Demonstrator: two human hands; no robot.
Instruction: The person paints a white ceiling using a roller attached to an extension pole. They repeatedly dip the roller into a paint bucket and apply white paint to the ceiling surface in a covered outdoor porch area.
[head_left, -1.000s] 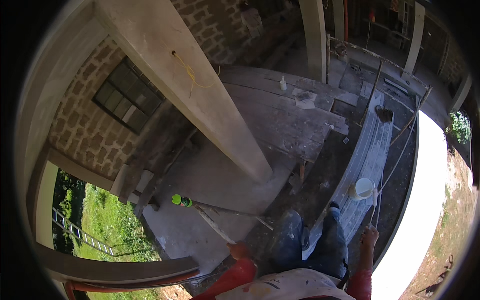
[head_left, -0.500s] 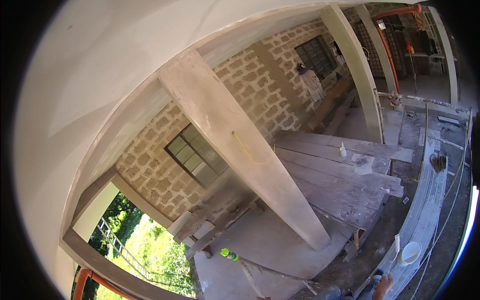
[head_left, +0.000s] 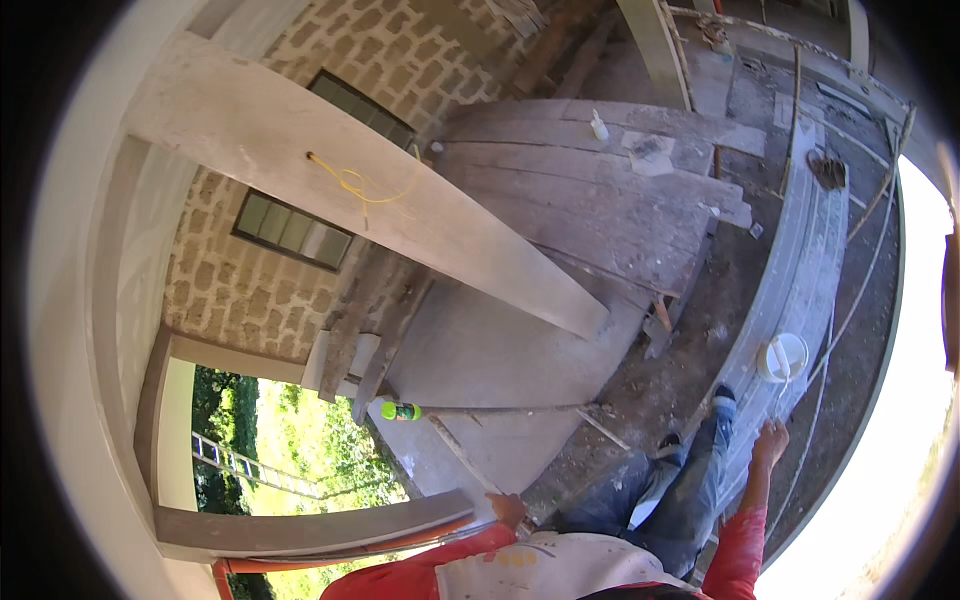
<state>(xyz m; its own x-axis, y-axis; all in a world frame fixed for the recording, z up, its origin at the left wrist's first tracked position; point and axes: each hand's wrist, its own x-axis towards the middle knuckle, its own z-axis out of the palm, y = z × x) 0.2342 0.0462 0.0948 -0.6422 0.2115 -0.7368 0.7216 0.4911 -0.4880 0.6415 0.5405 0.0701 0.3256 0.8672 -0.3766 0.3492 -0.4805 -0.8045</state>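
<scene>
My right hand [head_left: 769, 441] is closed around the lower end of a paint roller [head_left: 780, 352]. The roller's thin metal rod runs from the hand up to its white sleeve, which lies at the mouth of a white bucket [head_left: 801, 366]. That bucket stands on a long, paint-smeared plank [head_left: 772, 290], just beyond my right foot. On the left, my left hand [head_left: 508, 511] has its fingers curled at the near end of a slanting wooden pole [head_left: 459, 452]. A bright green bottle-like item [head_left: 401, 411] sits at the pole's far end.
A plastered column [head_left: 470, 240] rises left of centre. Behind it spreads a plank platform [head_left: 580, 205] holding a white bottle [head_left: 599, 125]. Sandals [head_left: 827, 170] lie on the long plank. Thin scaffold poles [head_left: 858, 232] line the right edge, and a concrete beam [head_left: 320, 530] crosses lower left.
The view has tipped downward, bringing my arms and legs into sight. The roller sleeve, earlier upright beside the bucket, is now at its mouth.
</scene>
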